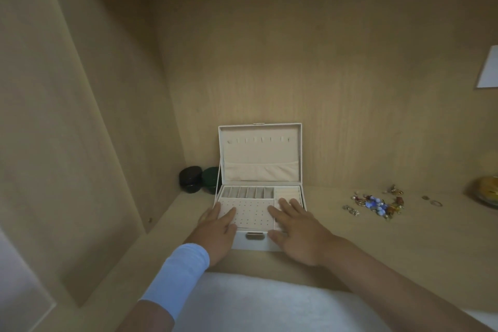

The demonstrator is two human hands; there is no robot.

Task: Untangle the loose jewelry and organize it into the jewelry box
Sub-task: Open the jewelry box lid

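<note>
Head view: the jewelry box (260, 148) sits lid-up on the shelf (377, 245). The left hand (219, 226) and right hand (297, 229) lie flat on its tray (250, 213), fingers straight (gripping nothing). Tangled loose jewelry (377, 203) lies at its 3 o'clock, well apart.

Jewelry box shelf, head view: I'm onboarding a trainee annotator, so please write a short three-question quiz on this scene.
1. True or false: the jewelry box has its lid shut.
2. Where does the tangled jewelry pile lie? A) inside the box. B) on the shelf, to the right of the box. C) behind the box.
3. Count: how many dark containers stand at the box's back left?

Key: 1 false, the lid stands open. 2 B. 3 two.
</note>
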